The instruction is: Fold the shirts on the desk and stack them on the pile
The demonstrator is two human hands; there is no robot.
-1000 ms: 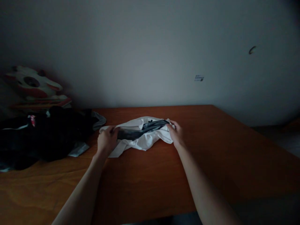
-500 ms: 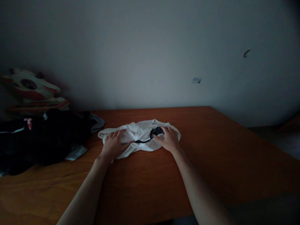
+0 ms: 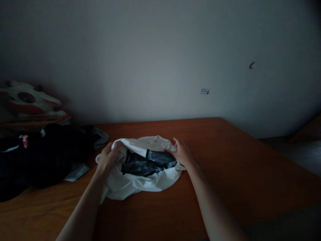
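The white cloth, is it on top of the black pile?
No, the white cloth is on the wooden table, beside the black pile.

Light is dim and cool; the wall (image 3: 150,83) is brightest mid-span, fading toward dark edges. The white cloth (image 3: 150,184) shows soft shading, while the black heap (image 3: 50,160) (practically a silhouette) swallows detail. Print on the small label (image 3: 205,91) blurs past reading.

We find a crumpled white garment (image 3: 147,185) with a dark panel (image 3: 141,166) near its middle, lying on the brown worktop (image 3: 215,190). The left hand (image 3: 108,159) grips its left end. The right hand (image 3: 182,154) touches its right end; its grip is unclear. We note black clothes (image 3: 55,160) at left, a toy (image 3: 32,98) behind, and a label (image 3: 205,91) on the pale wall (image 3: 140,63).
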